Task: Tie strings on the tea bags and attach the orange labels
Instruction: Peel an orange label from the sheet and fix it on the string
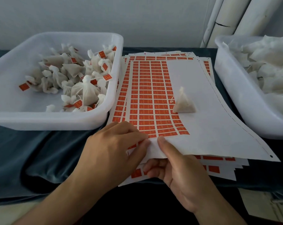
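Fingertips of the left hand (pixel 114 148) picked at the near-left corner of the top label sheet (pixel 155 101), whose near edge the right hand (pixel 175 169) pinched thumb-over, while the tea bag (pixel 184 103) stood far-right of both, nearer the right hand.

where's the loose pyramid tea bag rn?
The white pyramid tea bag stands alone on the top label sheet, right of centre in the head view, at the edge of the orange labels, between the two tubs.

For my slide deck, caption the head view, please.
Both hands, left and right, lift the orange label sheet under a white pyramid tea bag.
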